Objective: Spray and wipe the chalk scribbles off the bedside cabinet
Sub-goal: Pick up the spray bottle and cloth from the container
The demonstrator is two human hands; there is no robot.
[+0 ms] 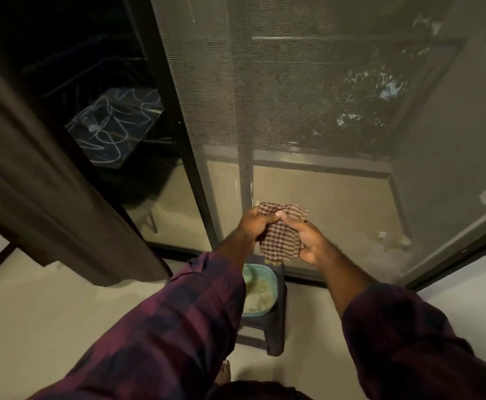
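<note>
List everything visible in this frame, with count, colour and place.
cloth: one, brown-and-cream checked, held above the basin
basin: one, teal, on the stool
stool: one, dark grey, under the basin
curtain: one, dark brown, left
mesh door: one, grey, centre
cabinet: one, dark with white chalk scribbles, seen in the left glass pane
sleeves: two, maroon plaid, bottom
left grip: one, on the cloth's left side
right grip: one, on the cloth's right side

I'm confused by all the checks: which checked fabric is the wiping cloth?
The small brown-and-cream cloth, bunched up in mid-air; the shirt sleeves are dark maroon plaid.
</note>
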